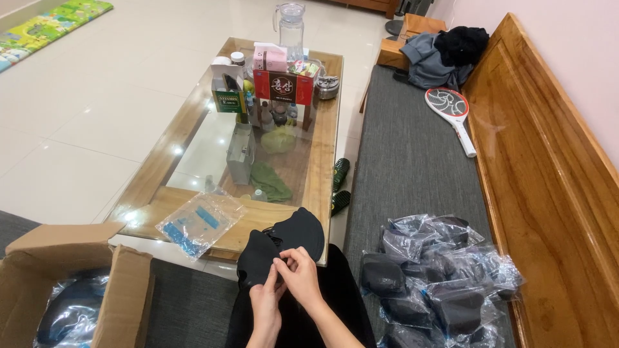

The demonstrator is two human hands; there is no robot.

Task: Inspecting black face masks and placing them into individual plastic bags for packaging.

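Both my hands meet low in the middle of the view, pinching a small stack of black face masks (284,241). My left hand (265,298) grips the masks from below. My right hand (300,274) pinches them at their near edge, fingers closed on the fabric or an ear loop. The masks fan out above my fingers, over the near edge of the glass-topped wooden coffee table (193,151). A clear plastic bag with blue print (200,222) lies flat on the table just left of the masks.
A heap of bagged black masks (438,277) lies on the grey bench cushion at right. An open cardboard box (71,290) with more bags stands at lower left. Boxes, bottles and a glass jug (291,26) crowd the table's far end. A racket-shaped swatter (451,113) rests on the bench.
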